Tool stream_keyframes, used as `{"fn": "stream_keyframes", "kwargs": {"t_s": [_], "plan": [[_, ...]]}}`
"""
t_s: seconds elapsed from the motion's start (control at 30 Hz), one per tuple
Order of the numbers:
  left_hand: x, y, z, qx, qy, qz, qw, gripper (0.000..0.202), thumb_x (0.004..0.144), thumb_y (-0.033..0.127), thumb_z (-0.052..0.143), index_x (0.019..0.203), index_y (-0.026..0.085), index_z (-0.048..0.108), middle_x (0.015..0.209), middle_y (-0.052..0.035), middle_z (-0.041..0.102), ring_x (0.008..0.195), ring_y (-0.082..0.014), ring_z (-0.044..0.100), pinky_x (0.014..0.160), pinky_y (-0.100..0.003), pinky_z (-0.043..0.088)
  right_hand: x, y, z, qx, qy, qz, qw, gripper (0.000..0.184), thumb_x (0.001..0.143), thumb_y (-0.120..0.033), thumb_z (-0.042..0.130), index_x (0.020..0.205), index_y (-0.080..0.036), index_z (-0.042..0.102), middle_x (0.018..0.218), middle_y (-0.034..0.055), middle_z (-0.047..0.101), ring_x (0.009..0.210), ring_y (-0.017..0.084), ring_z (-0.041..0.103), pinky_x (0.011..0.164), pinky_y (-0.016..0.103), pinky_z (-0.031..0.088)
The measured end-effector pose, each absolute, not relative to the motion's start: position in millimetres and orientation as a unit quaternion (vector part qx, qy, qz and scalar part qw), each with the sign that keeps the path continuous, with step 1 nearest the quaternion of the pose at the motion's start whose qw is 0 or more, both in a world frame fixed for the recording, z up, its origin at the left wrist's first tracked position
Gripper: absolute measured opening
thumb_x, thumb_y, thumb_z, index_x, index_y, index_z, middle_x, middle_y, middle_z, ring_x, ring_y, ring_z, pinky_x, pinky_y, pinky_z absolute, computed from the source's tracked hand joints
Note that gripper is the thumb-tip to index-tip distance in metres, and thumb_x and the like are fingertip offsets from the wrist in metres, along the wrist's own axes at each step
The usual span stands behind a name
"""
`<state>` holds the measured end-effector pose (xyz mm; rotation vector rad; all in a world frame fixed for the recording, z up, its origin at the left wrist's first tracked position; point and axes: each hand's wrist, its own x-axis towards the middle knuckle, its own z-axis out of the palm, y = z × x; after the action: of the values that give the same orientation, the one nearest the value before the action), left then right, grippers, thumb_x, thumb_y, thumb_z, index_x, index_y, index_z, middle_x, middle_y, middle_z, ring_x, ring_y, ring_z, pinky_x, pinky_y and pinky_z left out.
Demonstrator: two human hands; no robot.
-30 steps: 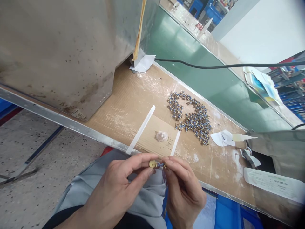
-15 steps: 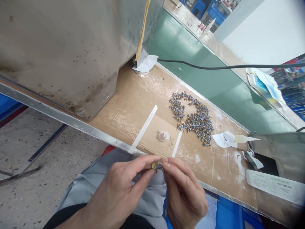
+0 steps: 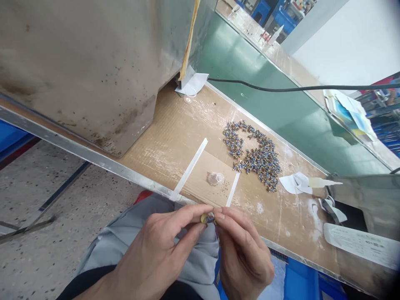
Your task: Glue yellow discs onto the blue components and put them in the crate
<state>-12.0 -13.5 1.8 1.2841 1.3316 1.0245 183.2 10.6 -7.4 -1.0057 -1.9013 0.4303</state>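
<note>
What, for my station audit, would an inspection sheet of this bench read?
surface: cardboard-covered bench, scuffed, with white smears and two white strips lying on it.
job's things: small part, brass and blue, held off the bench near its front edge; pile of parts further back.
clutter: clear cap, paper scraps, pale tube.
grippers: left hand and right hand both pinch the small part at their fingertips.
cables: black cable running across the green belt.
surroundings: stained metal housing on the left, speckled floor below.
</note>
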Motion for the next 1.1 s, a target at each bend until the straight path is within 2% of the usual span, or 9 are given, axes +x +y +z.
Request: {"fn": "stream_keyframes", "kwargs": {"t_s": [0.13, 0.4, 0.7, 0.9, 1.1], "plan": [[-12.5, -15.6, 1.4, 0.523, 0.545, 0.420, 0.503, 0.034, 0.114, 0.021, 0.069, 0.140, 0.036, 0.085, 0.129, 0.0057, 0.094, 0.111, -0.0138, 0.092, 0.102, -0.015, 0.068, 184.6, 8.4, -8.2, -0.412, -0.769, 0.171, 0.458, 0.038, 0.103, 0.007, 0.076, 0.129, -0.018, 0.085, 0.119, 0.0077, 0.087, 0.106, 0.019, 0.086, 0.099, 0.034, 0.073], [-10.8, -15.7, 4.4, 0.523, 0.548, 0.425, 0.495, 0.033, 0.113, 0.022, 0.071, 0.138, 0.037, 0.086, 0.125, 0.0061, 0.094, 0.106, -0.0145, 0.092, 0.101, -0.016, 0.069, 183.6, 10.0, -6.2, -0.412, -0.769, 0.166, 0.461, 0.037, 0.103, 0.007, 0.075, 0.127, -0.019, 0.086, 0.117, 0.0073, 0.087, 0.104, 0.019, 0.087, 0.096, 0.032, 0.074], [-11.6, -17.4, 5.1, 0.529, 0.552, 0.416, 0.493, 0.033, 0.114, 0.023, 0.070, 0.138, 0.039, 0.085, 0.128, 0.0085, 0.094, 0.110, -0.0117, 0.091, 0.101, -0.012, 0.066, 185.4, 7.3, -6.8, -0.408, -0.774, 0.160, 0.457, 0.040, 0.102, 0.009, 0.076, 0.130, -0.018, 0.085, 0.119, 0.0075, 0.086, 0.106, 0.019, 0.086, 0.098, 0.033, 0.073], [-11.8, -18.7, 9.1, 0.557, 0.564, 0.407, 0.453, 0.031, 0.113, 0.020, 0.066, 0.133, 0.036, 0.084, 0.117, 0.0090, 0.095, 0.102, -0.0128, 0.093, 0.095, -0.012, 0.068, 190.0, 6.8, -7.0, -0.377, -0.792, 0.162, 0.452, 0.046, 0.100, 0.013, 0.072, 0.135, -0.014, 0.085, 0.124, 0.0115, 0.085, 0.112, 0.023, 0.085, 0.093, 0.038, 0.074], [-13.0, -17.5, 11.9, 0.598, 0.559, 0.391, 0.421, 0.036, 0.113, 0.013, 0.061, 0.135, 0.033, 0.080, 0.116, 0.0085, 0.095, 0.096, -0.0134, 0.093, 0.096, -0.015, 0.069, 191.9, 8.8, -4.1, -0.352, -0.811, 0.145, 0.445, 0.049, 0.099, 0.014, 0.072, 0.137, -0.013, 0.085, 0.126, 0.0131, 0.085, 0.114, 0.027, 0.086, 0.089, 0.040, 0.075]]}}
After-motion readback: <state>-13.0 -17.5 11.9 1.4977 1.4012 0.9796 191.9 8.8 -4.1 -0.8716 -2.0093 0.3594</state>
